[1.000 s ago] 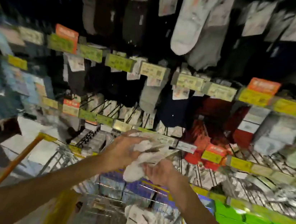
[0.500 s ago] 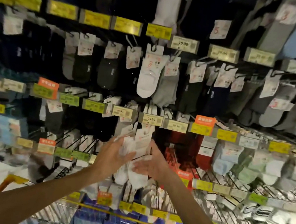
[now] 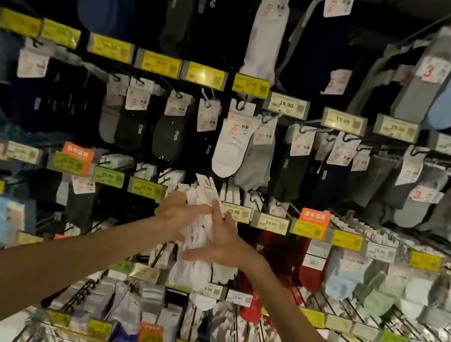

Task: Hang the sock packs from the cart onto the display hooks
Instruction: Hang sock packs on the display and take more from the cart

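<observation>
White sock packs [image 3: 194, 267] gripped in left hand [image 3: 177, 212]; right hand [image 3: 223, 242] presses them with straight fingers.

One wide-angle view here, worn on the head, facing forward and tipped up the racks of hanging socks [image 3: 230, 145], so the rows of price tags [image 3: 286, 104] bow and lean toward the edges. It sits close in: both forearms enter from the bottom edge, and the left hand [image 3: 180, 212] and right hand [image 3: 223, 245] meet on the white sock packs [image 3: 198, 236] dead centre, right against the display. Down at the bottom-left corner, the wire rim of the cart [image 3: 53, 334] just clips into frame.
</observation>
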The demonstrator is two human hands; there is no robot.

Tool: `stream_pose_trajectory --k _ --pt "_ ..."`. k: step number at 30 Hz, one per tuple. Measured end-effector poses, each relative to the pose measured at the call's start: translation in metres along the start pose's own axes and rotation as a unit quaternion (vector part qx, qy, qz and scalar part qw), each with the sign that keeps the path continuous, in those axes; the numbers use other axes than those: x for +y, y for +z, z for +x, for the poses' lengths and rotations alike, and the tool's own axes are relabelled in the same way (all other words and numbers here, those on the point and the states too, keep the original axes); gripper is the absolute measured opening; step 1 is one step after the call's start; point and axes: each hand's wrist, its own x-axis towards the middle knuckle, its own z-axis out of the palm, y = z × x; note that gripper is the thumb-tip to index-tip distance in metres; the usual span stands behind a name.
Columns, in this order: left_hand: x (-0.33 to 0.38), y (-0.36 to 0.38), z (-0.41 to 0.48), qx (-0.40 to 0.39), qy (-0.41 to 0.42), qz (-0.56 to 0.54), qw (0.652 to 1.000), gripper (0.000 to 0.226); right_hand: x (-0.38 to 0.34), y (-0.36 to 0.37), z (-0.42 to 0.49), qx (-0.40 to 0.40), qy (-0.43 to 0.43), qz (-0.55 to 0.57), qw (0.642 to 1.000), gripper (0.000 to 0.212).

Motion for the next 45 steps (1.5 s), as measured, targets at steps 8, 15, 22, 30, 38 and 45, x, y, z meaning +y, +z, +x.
stream_pose_trajectory --k 8,15,22,30,38,45 --pt "0.033 -0.017 -0.025 0.024 0.284 0.110 0.952 0.081 -0.021 0.014 0.040 0.307 -0.141 0.151 0.929 0.103" --pt "0.060 -0.057 -0.018 -0.032 0.262 0.020 0.964 0.064 -0.025 -0.016 0.032 0.123 -0.148 0.577 0.794 0.076" --pt "0.052 -0.062 -0.008 -0.264 -0.043 -0.200 0.943 0.059 -0.037 -0.008 0.028 -0.040 -0.093 0.648 0.754 0.070" --pt "-0.007 -0.054 0.002 -0.248 -0.131 -0.335 0.900 0.036 -0.039 0.005 0.021 0.047 0.007 0.265 0.963 0.085" --pt "-0.026 -0.040 0.036 -0.130 -0.098 -0.358 0.919 0.081 -0.062 0.015 0.034 0.157 0.013 0.313 0.937 0.075" --pt "-0.016 -0.049 0.032 -0.050 0.024 -0.317 0.947 0.053 -0.053 0.015 0.042 0.135 -0.030 0.595 0.792 0.042"
